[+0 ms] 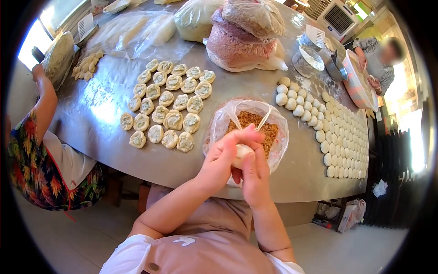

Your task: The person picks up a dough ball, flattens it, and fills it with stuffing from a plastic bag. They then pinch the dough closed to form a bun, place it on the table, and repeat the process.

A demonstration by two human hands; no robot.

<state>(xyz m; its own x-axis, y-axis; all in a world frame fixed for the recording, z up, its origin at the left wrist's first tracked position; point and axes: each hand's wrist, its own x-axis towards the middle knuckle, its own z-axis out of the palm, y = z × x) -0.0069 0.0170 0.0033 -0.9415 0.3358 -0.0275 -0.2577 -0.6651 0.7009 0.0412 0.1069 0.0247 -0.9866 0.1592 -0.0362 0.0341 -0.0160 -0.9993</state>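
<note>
Between my two hands is a pale ball of dough [242, 155], held above a bag of brown crumbly filling [270, 134]. My left hand [222, 157] wraps its fingers round the dough from the left and over the top. From the right, my right hand [255, 176] presses its thumb and fingers against the same dough. The open plastic bag lies just beyond and beneath both hands. Left of it, flat dough pieces topped with pale filling [173, 120] sit in rows. Round smooth dough balls [335, 132] are lined up to the right.
The metal table [182, 73] also bears tied bags of reddish filling [242, 41], a plastic sheet [132, 34] and a metal bowl [308, 60]. A person at the right reaches into a large tub [358, 82]. Another person's arm [45, 98] is at the left.
</note>
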